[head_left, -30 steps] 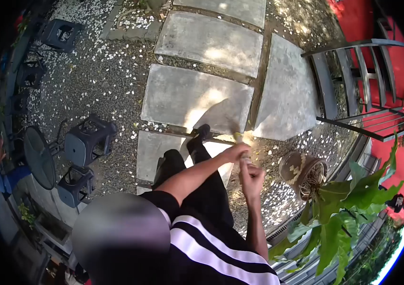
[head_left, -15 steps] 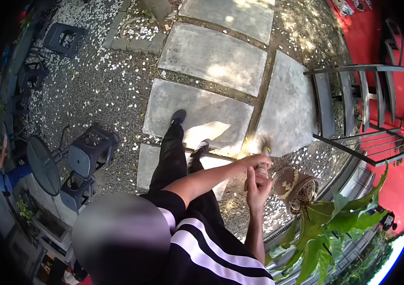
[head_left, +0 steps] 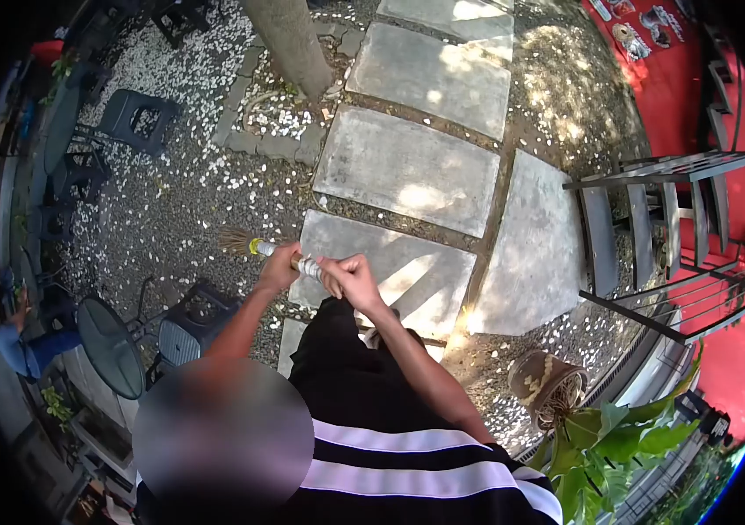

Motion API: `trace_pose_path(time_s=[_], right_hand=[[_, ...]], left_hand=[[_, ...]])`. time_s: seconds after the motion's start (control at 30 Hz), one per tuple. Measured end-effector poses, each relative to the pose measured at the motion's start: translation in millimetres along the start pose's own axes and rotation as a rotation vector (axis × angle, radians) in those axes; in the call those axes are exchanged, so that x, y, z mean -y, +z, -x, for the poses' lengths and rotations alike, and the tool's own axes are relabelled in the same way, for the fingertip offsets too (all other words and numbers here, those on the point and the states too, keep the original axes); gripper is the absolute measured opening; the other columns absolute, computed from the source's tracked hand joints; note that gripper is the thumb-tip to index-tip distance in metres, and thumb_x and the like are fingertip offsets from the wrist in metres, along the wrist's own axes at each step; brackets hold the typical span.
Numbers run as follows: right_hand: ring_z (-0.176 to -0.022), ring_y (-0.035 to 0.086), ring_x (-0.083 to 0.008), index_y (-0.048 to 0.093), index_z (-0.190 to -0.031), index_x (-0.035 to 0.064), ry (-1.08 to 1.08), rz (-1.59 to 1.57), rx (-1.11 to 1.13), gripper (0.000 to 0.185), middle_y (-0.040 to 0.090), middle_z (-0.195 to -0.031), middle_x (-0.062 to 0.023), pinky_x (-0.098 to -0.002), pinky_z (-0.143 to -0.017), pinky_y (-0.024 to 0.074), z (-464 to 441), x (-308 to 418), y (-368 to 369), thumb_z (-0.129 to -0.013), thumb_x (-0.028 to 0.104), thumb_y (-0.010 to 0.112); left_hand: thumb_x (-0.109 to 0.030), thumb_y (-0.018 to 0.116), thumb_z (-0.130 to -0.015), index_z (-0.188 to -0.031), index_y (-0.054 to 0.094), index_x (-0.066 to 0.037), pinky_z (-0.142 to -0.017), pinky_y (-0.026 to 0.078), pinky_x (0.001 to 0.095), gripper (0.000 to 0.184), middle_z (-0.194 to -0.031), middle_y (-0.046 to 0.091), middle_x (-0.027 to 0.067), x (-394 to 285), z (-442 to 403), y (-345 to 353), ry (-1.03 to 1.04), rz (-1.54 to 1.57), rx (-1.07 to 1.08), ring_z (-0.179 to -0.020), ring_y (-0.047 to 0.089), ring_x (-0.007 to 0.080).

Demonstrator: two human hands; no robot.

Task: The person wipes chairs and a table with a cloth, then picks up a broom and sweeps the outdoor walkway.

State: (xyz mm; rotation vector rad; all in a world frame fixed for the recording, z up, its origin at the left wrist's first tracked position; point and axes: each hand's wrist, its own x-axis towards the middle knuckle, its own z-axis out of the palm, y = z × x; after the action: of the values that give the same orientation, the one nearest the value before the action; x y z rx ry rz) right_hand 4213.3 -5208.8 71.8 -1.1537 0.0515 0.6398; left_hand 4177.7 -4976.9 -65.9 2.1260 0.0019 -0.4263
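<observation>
A stick broom (head_left: 237,241) with thin brown bristles and a yellow band is held across the front of my body, bristles toward the left over the gravel. My left hand (head_left: 279,269) is wrapped round the handle close to the yellow band. Just to its right, my right hand (head_left: 349,282) is closed near the pale wrapped part of the handle. Below both hands lies a concrete slab (head_left: 442,289) with sun patches on it. The bristles are off to the side of that slab, and I cannot tell whether they touch the gravel.
More slabs (head_left: 420,166) lead forward to a tree trunk (head_left: 289,44). Dark stools (head_left: 195,319) and a round table (head_left: 110,346) stand at left, with a person (head_left: 22,337) beyond. At right are a potted plant (head_left: 538,381), metal steps (head_left: 643,236) and a red wall (head_left: 731,350).
Both hands have swung the broom from my right side, near the potted plant, over to my left. The view has shifted, and more of the tree trunk shows.
</observation>
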Motion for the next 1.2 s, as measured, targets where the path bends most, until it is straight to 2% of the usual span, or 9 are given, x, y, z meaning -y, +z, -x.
trace_pose_path(time_s=[0.27,0.43,0.5,0.6,0.83,0.93,1.0,1.03,1.2], right_hand=[[-0.048,0.042,-0.0113,0.048,-0.046,-0.0004,-0.05,0.26,-0.03,0.061,0.048,-0.048,-0.003,-0.0313,-0.052,0.0339,-30.7,70.7,-74.5,-0.104,0.014,0.06],[-0.05,0.043,-0.0086,0.047,-0.051,-0.001,-0.227,0.512,-0.456,0.051,0.048,-0.051,-0.0024,-0.031,-0.05,0.0326,-11.7,49.4,-247.6,-0.1,0.006,0.062],[-0.049,0.042,-0.0068,0.045,-0.05,0.0034,-0.135,0.452,-0.745,0.054,0.051,-0.053,0.0016,-0.0293,-0.047,0.0292,23.5,50.0,-337.5,-0.101,0.01,0.063],[-0.043,0.041,-0.0066,0.053,-0.049,0.0078,-0.086,0.397,-0.964,0.059,0.052,-0.049,0.0006,-0.0271,-0.044,0.0275,98.3,179.3,-421.5,-0.106,0.022,0.06],[-0.042,0.042,-0.0089,0.055,-0.05,0.0043,-0.144,0.636,-0.913,0.06,0.053,-0.049,-0.002,-0.027,-0.046,0.0294,45.2,321.2,-403.0,-0.107,0.021,0.058],[-0.043,0.043,-0.0097,0.056,-0.051,0.0026,-0.161,0.638,-0.842,0.059,0.053,-0.049,-0.0033,-0.0269,-0.047,0.0307,-27.5,318.6,-400.2,-0.107,0.02,0.056],[-0.044,0.043,-0.0111,0.055,-0.05,0.0021,-0.233,0.482,-0.751,0.059,0.052,-0.049,-0.0043,-0.0294,-0.05,0.0343,-87.2,300.6,-406.3,-0.107,0.018,0.054],[-0.044,0.043,-0.0126,0.054,-0.049,0.0023,-0.16,0.392,-0.74,0.059,0.053,-0.049,-0.005,-0.031,-0.051,0.0367,-120.6,292.9,-405.3,-0.107,0.015,0.054],[-0.044,0.048,-0.0235,0.046,-0.043,0.0056,-0.084,-0.151,-0.494,0.061,0.052,-0.048,-0.0107,-0.0362,-0.06,0.0465,-280.4,233.6,-394.5,-0.103,0.012,0.055]], left_hand=[[-0.003,0.073,-0.067,-0.08,0.052,-0.005,-0.072,0.043,0.0423,0.025,-0.078,0.056,0.0127,-77.2,-140.5,40.7,0.191,0.122,0.028,-0.081,0.056,0.035],[-0.004,0.068,-0.066,-0.077,0.055,-0.009,-0.075,0.045,0.0433,0.018,-0.079,0.057,0.0125,-68.8,-299.3,286.0,0.599,0.332,0.34,-0.085,0.058,0.0353],[-0.013,0.073,-0.067,-0.074,0.065,-0.007,-0.075,0.053,0.0472,0.013,-0.085,0.068,0.016,-122.7,-336.5,397.4,0.749,0.101,0.274,-0.085,0.066,0.0376],[-0.018,0.076,-0.072,-0.072,0.069,-0.006,-0.064,0.054,0.0445,0.014,-0.075,0.07,0.0163,-264.1,-361.6,503.3,0.661,0.227,0.706,-0.072,0.071,0.0346],[-0.011,0.07,-0.075,-0.073,0.063,-0.005,-0.07,0.051,0.0421,0.01,-0.081,0.069,0.0167,-435.8,-418.8,502.7,0.611,0.682,0.875,-0.079,0.069,0.0315],[-0.01,0.07,-0.075,-0.071,0.059,-0.005,-0.066,0.047,0.0419,0.013,-0.076,0.063,0.0146,-403.9,-477.3,454.6,0.43,0.856,0.998,-0.072,0.063,0.0292],[-0.007,0.07,-0.073,-0.068,0.055,-0.005,-0.061,0.042,0.0411,0.016,-0.07,0.056,0.0129,-328.1,-513.8,440.0,0.52,0.855,0.518,-0.066,0.055,0.0266],[-0.006,0.072,-0.069,-0.069,0.055,-0.005,-0.062,0.044,0.0419,0.017,-0.07,0.057,0.0129,-313.4,-537.0,373.6,0.431,0.832,0.656,-0.068,0.057,0.0288],[-0.025,0.074,-0.071,-0.078,0.069,-0.007,-0.066,0.052,0.0498,0.019,-0.077,0.068,0.0187,-162.3,-564.0,139.3,0.13,-0.18,0.208,-0.077,0.068,0.0404]])
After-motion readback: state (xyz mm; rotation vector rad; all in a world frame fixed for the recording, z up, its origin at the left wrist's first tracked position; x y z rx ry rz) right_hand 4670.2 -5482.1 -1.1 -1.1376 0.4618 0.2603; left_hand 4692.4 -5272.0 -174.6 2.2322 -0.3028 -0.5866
